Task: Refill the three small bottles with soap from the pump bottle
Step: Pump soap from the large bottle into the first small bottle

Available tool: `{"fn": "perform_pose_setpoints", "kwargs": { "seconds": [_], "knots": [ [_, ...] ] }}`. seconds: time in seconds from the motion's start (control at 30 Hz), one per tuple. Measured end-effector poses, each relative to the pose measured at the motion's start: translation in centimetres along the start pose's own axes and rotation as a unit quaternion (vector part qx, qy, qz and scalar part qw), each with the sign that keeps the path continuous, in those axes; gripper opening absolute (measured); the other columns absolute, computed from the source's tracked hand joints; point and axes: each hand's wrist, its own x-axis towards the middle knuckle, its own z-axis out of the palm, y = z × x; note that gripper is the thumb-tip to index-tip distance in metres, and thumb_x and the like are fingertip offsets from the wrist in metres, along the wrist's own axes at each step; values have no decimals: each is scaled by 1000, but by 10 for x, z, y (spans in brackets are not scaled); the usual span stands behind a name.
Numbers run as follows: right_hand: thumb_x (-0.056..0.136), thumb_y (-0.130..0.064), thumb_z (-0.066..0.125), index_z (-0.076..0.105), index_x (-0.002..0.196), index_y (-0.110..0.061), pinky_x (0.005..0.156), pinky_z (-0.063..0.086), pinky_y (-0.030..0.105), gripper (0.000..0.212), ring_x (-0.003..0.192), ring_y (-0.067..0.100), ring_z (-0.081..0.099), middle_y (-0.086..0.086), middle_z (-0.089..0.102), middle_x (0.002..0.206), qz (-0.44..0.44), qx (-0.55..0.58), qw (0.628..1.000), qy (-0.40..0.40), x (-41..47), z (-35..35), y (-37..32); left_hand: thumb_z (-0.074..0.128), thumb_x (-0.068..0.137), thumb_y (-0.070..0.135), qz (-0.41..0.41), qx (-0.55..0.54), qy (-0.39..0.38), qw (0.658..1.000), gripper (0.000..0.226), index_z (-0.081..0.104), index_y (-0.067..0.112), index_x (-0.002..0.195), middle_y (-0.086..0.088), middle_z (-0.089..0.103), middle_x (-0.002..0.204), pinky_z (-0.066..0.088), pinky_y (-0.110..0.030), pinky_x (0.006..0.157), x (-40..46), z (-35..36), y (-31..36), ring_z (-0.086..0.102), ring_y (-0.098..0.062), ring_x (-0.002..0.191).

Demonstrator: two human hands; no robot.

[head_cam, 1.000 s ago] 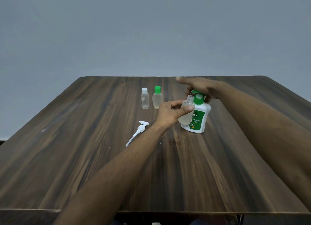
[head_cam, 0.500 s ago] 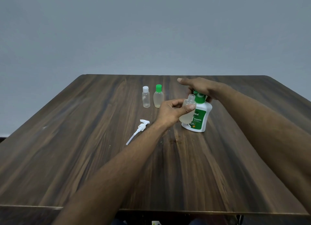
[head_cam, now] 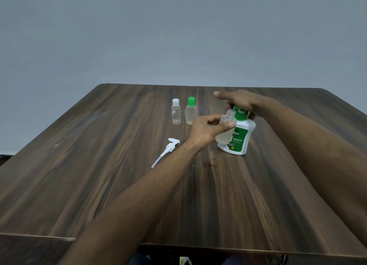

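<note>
My left hand (head_cam: 206, 128) grips a small clear bottle (head_cam: 223, 136) with no cap, partly filled with pale liquid, tilted with its mouth by the green pump head. The white and green pump bottle (head_cam: 241, 140) stands on the table behind it. My right hand (head_cam: 243, 102) lies over the pump head, index finger stretched out to the left, the other fingers wrapped down around the top. Two more small bottles stand upright at the back left: one with a white cap (head_cam: 176, 113) and one with a green cap (head_cam: 191, 113).
A loose white pump with its long tube (head_cam: 167, 148) lies on the dark wooden table (head_cam: 99, 175), left of my left wrist. A plain grey wall rises behind the table's far edge.
Only the view has shifted a little. Both hands, the open small bottle and the pump bottle keep their places.
</note>
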Motion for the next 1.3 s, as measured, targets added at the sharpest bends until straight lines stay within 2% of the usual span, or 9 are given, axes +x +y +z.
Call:
{"fn": "perform_pose_setpoints", "kwargs": {
  "seconds": [0.27, 0.43, 0.63, 0.9, 1.0, 1.1, 1.17, 1.23, 1.3],
  "knots": [
    [79, -89, 43, 54, 81, -19, 65, 47, 35, 72, 73, 23, 61, 2, 61, 84, 23, 3, 999, -33, -5, -7, -6, 79, 81, 18, -3, -5, -1, 1000, 28, 74, 8, 106, -5, 76, 96, 61, -36, 81, -1, 1, 0, 72, -15, 86],
    [79, -88, 44, 55, 80, -17, 63, 45, 33, 72, 69, 22, 60, 3, 62, 80, 25, 0, 999, -26, -5, -6, -5, 79, 80, 18, -3, -15, -7, 1000, 28, 74, 8, 106, 0, 76, 89, 60, -28, 70, 0, 1, -2, 72, -11, 81],
    [86, -80, 47, 56, 78, -15, 62, 45, 33, 65, 69, 23, 61, 5, 62, 79, -1, -11, 1000, 2, -3, 0, -1, 80, 80, 20, 1, -9, -3, 1000, 26, 75, 12, 103, 5, 76, 83, 61, -29, 71, 2, 0, -3, 72, -9, 79],
    [77, -92, 39, 55, 83, -18, 65, 48, 35, 76, 72, 22, 64, 3, 64, 84, 26, -8, 999, -37, -8, -7, -8, 81, 79, 22, -3, 5, 2, 1000, 24, 76, 16, 101, 6, 76, 85, 60, -28, 69, 1, 0, -1, 72, -8, 80],
    [76, -93, 41, 54, 82, -19, 63, 48, 33, 75, 70, 21, 64, 2, 63, 83, 25, -1, 999, -37, -8, -8, -7, 81, 79, 21, -5, -2, -2, 1000, 25, 75, 14, 102, 0, 77, 91, 61, -35, 76, 1, 1, -2, 73, -13, 84],
    [78, -89, 44, 56, 79, -17, 60, 48, 32, 73, 66, 20, 64, 3, 64, 79, 14, -14, 1000, -19, -5, -5, -5, 80, 80, 19, -3, -7, -3, 1000, 23, 75, 13, 101, 2, 76, 87, 61, -30, 72, 1, 0, -1, 72, -11, 81],
    [80, -87, 45, 54, 77, -17, 68, 51, 37, 70, 72, 24, 63, 4, 61, 81, 7, -16, 1000, -13, -4, -2, -3, 80, 80, 18, -1, -6, -3, 1000, 23, 75, 13, 101, 3, 76, 86, 61, -31, 72, 1, 1, -1, 72, -10, 80],
    [80, -86, 47, 53, 77, -18, 85, 55, 48, 69, 81, 29, 63, 6, 60, 84, 8, -20, 1000, -11, -3, -1, -3, 79, 80, 18, 0, -6, -2, 1000, 24, 75, 11, 103, 1, 76, 88, 62, -34, 75, 0, 1, -2, 72, -12, 82],
    [80, -86, 47, 52, 75, -17, 92, 52, 54, 69, 84, 30, 62, 6, 59, 83, 11, -21, 1000, -13, -3, 0, -3, 79, 80, 18, 0, -8, -3, 1000, 25, 74, 10, 103, 1, 76, 88, 62, -34, 76, 0, 1, -2, 72, -12, 81]
  ]
}}
